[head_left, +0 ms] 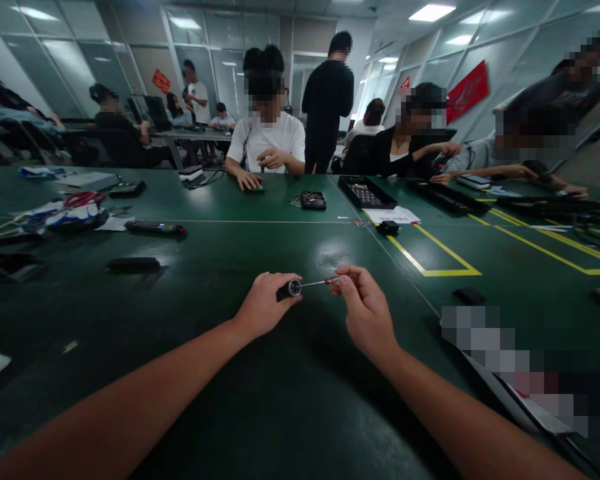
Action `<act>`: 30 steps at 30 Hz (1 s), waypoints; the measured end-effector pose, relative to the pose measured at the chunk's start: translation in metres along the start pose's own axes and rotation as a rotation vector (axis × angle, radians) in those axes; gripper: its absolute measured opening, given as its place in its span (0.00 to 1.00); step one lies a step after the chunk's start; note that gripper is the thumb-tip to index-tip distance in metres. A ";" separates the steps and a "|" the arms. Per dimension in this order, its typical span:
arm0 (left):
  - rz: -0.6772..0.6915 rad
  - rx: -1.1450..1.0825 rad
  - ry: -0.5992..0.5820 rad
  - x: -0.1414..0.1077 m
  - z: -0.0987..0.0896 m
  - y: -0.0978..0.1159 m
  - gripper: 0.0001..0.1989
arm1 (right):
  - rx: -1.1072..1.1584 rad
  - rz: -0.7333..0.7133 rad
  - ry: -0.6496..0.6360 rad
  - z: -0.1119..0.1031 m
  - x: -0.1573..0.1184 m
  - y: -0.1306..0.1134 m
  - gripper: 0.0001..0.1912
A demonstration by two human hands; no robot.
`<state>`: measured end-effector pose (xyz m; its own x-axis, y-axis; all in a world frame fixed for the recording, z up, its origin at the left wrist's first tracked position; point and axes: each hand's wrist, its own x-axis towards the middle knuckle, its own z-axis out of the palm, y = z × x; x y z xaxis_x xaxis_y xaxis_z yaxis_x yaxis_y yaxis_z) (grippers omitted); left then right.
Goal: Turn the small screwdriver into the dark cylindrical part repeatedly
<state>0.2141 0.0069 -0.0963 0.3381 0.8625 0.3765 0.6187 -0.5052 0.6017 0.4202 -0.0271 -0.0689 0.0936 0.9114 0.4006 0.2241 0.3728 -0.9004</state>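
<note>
My left hand (267,300) is closed around a short black cylinder (293,288) with a silvery round end that faces right, toward my other hand. What kind of part the cylinder is, I cannot make out. Between thumb and fingers, my right hand (365,307) grips a screwdriver (329,281) with a red and clear handle. Its thin metal shaft points left, and the tip is at the open end of the cylinder. Whether the tip touches anything inside is too small to tell. Both hands are just above the green tabletop (260,413).
Left lie a black bar-shaped object (134,265), a pen-like tool (155,228) and bundled cables (83,207). Ahead are a black parts tray (366,193) and a small black block (388,228). A dark block (469,295) lies right. Several people work across the table.
</note>
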 end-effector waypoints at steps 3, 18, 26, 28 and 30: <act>0.000 -0.003 -0.013 0.001 0.000 0.002 0.16 | 0.006 0.030 0.013 0.003 0.001 0.002 0.11; 0.015 0.047 -0.025 0.005 -0.003 -0.006 0.18 | 0.366 0.283 0.092 0.004 0.014 0.024 0.16; 0.018 0.031 -0.026 0.001 -0.001 -0.003 0.18 | 0.140 0.099 0.032 0.005 0.007 0.008 0.14; 0.011 0.028 -0.024 0.001 -0.001 -0.002 0.18 | 0.111 0.063 -0.006 0.002 0.005 0.004 0.15; 0.017 0.022 -0.036 0.001 -0.001 -0.001 0.18 | 0.078 0.055 -0.008 0.000 0.003 0.001 0.17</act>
<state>0.2131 0.0084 -0.0963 0.3742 0.8543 0.3608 0.6280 -0.5197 0.5792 0.4204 -0.0241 -0.0690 0.0954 0.9321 0.3495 0.1423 0.3347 -0.9315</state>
